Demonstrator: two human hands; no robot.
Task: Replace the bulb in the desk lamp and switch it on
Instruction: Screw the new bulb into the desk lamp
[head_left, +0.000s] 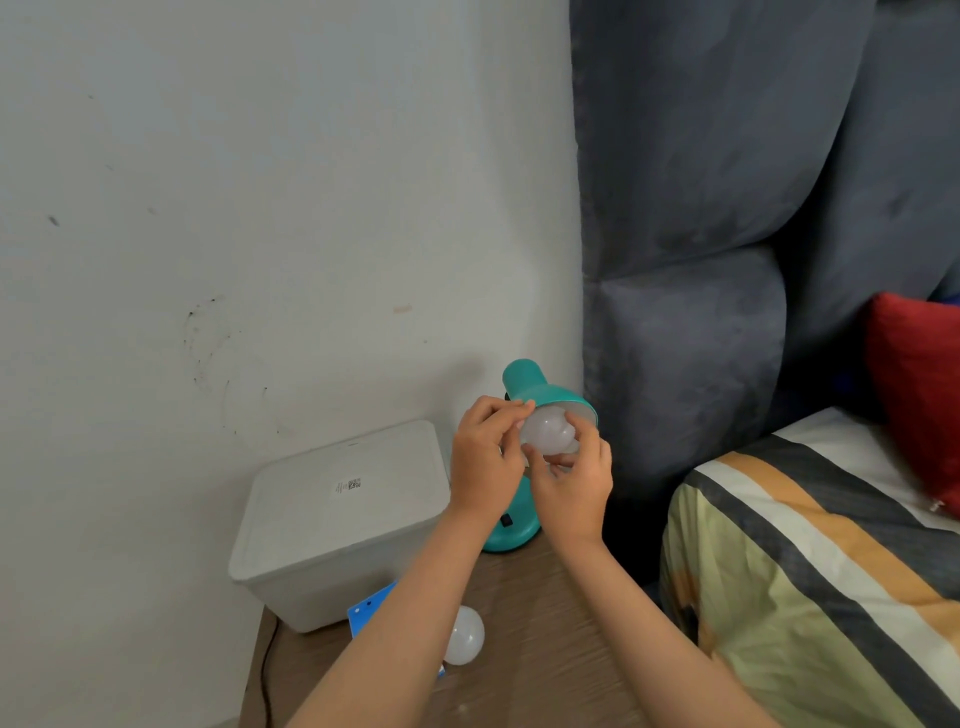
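Observation:
A teal desk lamp stands on the wooden bedside table (545, 623), its shade (540, 387) tilted toward me and its round base (511, 535) partly hidden by my arms. A white bulb (548, 431) sits at the mouth of the shade. My right hand (571, 483) grips the bulb from below with its fingers wrapped around it. My left hand (485, 457) touches the bulb's left side and the shade's rim with its fingertips. A second white bulb (464, 635) lies on the table beside a blue box (366, 610), under my left forearm.
A white lidded plastic bin (343, 519) stands at the table's left against the wall. A black cable (267, 670) runs down the table's left edge. A grey padded headboard (701, 260), a striped bed cover (810, 561) and a red pillow (919, 384) fill the right.

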